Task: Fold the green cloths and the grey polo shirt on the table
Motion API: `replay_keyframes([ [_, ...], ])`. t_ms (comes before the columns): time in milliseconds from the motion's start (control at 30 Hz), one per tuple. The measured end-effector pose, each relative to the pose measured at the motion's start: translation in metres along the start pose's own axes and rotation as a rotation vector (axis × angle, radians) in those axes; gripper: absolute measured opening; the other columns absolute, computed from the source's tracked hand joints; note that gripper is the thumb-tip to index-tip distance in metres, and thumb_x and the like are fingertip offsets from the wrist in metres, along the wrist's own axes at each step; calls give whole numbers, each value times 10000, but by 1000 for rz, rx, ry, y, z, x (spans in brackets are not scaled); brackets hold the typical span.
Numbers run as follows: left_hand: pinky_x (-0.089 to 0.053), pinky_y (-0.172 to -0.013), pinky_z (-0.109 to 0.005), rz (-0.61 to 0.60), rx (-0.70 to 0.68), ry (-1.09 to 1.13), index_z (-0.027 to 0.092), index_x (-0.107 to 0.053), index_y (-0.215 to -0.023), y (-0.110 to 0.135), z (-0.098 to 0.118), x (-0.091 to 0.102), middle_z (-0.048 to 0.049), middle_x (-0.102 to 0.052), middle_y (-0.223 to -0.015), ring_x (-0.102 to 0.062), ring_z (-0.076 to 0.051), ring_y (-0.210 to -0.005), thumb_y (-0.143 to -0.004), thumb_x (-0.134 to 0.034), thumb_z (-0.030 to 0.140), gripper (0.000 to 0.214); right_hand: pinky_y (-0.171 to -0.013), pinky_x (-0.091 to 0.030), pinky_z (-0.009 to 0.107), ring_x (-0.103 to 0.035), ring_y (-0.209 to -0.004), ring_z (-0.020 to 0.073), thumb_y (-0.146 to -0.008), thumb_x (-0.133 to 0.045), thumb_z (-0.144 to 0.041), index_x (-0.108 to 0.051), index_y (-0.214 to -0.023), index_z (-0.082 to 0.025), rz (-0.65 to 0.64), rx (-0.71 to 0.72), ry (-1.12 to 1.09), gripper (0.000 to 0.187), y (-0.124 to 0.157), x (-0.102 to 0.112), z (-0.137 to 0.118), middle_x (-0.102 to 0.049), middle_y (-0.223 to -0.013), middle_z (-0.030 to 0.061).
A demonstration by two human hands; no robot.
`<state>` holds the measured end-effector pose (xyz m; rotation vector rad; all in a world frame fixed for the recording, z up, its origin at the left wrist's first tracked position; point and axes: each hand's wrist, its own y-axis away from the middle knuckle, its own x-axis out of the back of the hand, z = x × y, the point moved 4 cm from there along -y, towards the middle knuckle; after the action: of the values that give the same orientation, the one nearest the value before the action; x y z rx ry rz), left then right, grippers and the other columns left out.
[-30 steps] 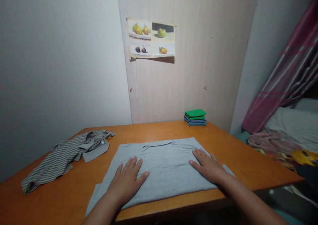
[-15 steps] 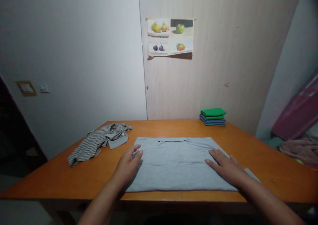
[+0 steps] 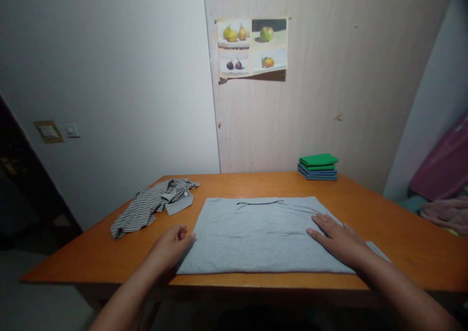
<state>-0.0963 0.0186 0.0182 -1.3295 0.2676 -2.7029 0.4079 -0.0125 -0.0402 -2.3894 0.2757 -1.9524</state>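
Observation:
A light grey T-shirt point(image 3: 252, 238) lies folded into a wide, flat rectangle along the table's front edge, a thin dark line near its far side. At its left edge, my left hand point(image 3: 171, 245) has its fingers curled and its thumb on the fabric, pinching that side. My right hand point(image 3: 338, 243) rests flat on the right part of the shirt, fingers stretched out. A small bit of grey fabric sticks out beyond my right wrist.
A crumpled striped shirt point(image 3: 146, 209) with a grey collar lies on the wooden table point(image 3: 73, 262) at left. At the back right stands a stack of folded green and blue cloths point(image 3: 318, 167). A wall with a fruit poster point(image 3: 252, 48) rises behind.
My left hand has moved left and closed its fingers at the shirt's left edge, which has shifted slightly left. My right hand stays flat on the fabric. The view has shifted a little.

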Motion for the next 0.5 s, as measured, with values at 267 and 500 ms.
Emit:
replay_keyframes([
  [267,-407,-605,-295,-128,25,-149,193,-597,-815,-6,1,-8,-46,-678,-785,-629,-244,-747,-704,-641,522,350,-1185,-215,609,-256,-1496,340,-924,-322,-714,-464,-1501,-212,10,-9,-12,778,1,1,-2,-353,-1600,91],
  [500,-510,-856,-351,7,-258,-178,179,-629,-1078,13,26,8,-108,-672,-1094,-646,-278,-1037,-853,-544,513,412,-1177,-307,520,-395,-1428,333,-912,-427,-634,-535,-1434,-185,147,56,-193,697,12,19,-5,-485,-1521,108],
])
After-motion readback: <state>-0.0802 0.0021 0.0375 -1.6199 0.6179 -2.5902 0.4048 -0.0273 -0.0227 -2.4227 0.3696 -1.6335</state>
